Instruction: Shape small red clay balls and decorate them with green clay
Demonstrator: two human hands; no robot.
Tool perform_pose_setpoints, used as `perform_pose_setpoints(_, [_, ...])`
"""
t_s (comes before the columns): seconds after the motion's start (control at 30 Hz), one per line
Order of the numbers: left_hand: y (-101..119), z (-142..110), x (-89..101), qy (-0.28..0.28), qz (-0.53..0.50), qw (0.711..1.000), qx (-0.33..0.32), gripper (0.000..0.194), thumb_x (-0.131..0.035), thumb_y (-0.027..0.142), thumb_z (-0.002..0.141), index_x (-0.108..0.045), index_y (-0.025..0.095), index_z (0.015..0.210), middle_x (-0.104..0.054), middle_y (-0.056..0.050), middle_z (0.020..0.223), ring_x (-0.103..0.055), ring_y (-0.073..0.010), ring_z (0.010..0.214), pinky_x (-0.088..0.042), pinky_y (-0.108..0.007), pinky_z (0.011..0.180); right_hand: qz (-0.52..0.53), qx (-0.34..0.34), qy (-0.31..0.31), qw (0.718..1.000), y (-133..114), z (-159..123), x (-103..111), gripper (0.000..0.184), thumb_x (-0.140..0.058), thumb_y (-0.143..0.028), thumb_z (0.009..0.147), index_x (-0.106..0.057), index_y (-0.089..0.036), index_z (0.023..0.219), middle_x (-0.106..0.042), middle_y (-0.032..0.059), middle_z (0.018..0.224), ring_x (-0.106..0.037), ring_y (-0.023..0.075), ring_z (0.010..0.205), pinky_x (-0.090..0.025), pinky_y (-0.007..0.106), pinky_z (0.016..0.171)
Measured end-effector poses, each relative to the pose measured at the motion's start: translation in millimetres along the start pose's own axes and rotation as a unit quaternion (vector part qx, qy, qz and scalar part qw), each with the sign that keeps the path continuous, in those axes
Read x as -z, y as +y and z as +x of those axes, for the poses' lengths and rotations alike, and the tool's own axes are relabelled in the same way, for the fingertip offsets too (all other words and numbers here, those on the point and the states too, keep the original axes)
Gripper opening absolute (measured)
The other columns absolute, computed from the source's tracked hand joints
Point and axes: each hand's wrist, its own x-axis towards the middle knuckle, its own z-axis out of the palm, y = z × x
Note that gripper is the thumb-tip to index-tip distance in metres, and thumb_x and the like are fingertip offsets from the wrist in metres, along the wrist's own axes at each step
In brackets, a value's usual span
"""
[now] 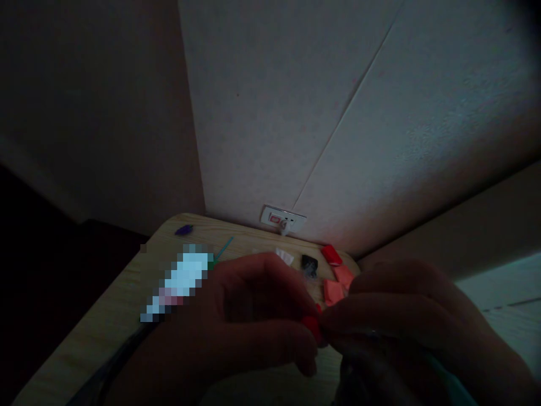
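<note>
A small red lump (311, 327), which looks like modelling clay, sits between the thumb and forefinger of my left hand (253, 316). My right hand (406, 310) is closed, its fingertips pressed together against the right side of the lump. Under the right hand a teal thing (454, 380) shows in part; dim light hides what it is and whether I hold it. Just beyond my fingers lie a red block (332, 255), two salmon-coloured blocks (333, 292) and a black block (310, 263) with clear wrapping by it.
The wooden table (84, 332) has a rounded far corner and meets a wall with a socket (283, 219) and a white plug. A thin teal stick (224, 248), a small purple item (184, 230) and a white piece (284, 256) lie on it. A pixelated bright patch (186, 276) covers something on the left.
</note>
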Motion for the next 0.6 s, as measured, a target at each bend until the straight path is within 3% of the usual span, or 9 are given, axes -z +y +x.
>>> perform_pose_setpoints(0.27, [-0.9, 0.4, 1.5, -0.021, 0.001, 1.0, -0.007, 0.018, -0.081, 0.013, 0.062, -0.065, 0.016, 0.07, -0.065, 0.006, 0.064, -0.06, -0.0058, 0.061, -0.044, -0.014, 0.058, -0.005, -0.003, 0.025, 1.0, -1.2, -1.7, -5.0, 0.016, -0.058, -0.038, 0.085, -0.069, -0.03, 0.076, -0.059, -0.0016, 0.058, -0.057, 0.0107, 0.048, -0.044, 0.019, 0.039])
perform_pose_setpoints(0.47, [-0.4, -0.9, 1.3, -0.017, -0.011, 1.0, 0.011, 0.019, -0.081, 0.007, 0.06, -0.066, 0.015, 0.069, -0.066, 0.006, 0.063, -0.061, -0.0047, 0.06, -0.045, -0.013, 0.058, -0.024, -0.009, 0.037, 0.999, -2.5, -8.3, -5.2, 0.018, -0.053, -0.04, 0.088, -0.069, -0.033, 0.084, -0.059, -0.0011, 0.06, -0.057, 0.0116, 0.049, -0.043, 0.021, 0.041])
perform_pose_setpoints(0.6, [-8.2, 1.8, 6.9, -0.041, -0.021, 0.999, -0.027, 0.01, -0.076, 0.012, 0.068, -0.067, 0.017, 0.072, -0.068, 0.005, 0.066, -0.063, -0.0057, 0.062, -0.045, -0.013, 0.058, -0.021, 0.0, 0.047, 0.999, 0.8, -9.8, -5.4, 0.017, -0.053, -0.037, 0.088, -0.069, -0.034, 0.089, -0.061, -0.0002, 0.062, -0.058, 0.0132, 0.052, -0.043, 0.023, 0.042])
